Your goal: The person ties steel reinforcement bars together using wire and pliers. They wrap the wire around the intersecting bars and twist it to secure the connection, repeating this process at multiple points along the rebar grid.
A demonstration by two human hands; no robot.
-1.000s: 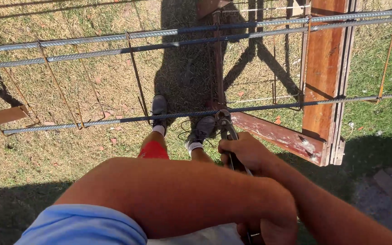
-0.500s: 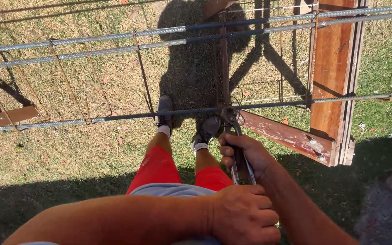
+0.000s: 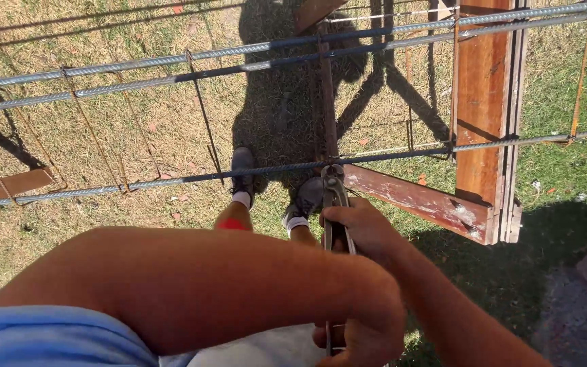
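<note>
While the right hand (image 3: 365, 228) grips the worn steel pincers (image 3: 333, 197) at the ribbed grey rebar (image 3: 266, 170), the left hand (image 3: 368, 326) clasps the handle ends, partly hidden beneath the forearm.

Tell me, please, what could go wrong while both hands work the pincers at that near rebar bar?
1. The pincers bite at the near rebar bar where a stirrup crosses; if the head slips off, the right hand could strike the ribbed steel.
2. The left hand grips the handle ends close to the body; a sudden release could drive them inward.
3. Both shoes stand under the cage, so a dropped tool may land on them.
</note>
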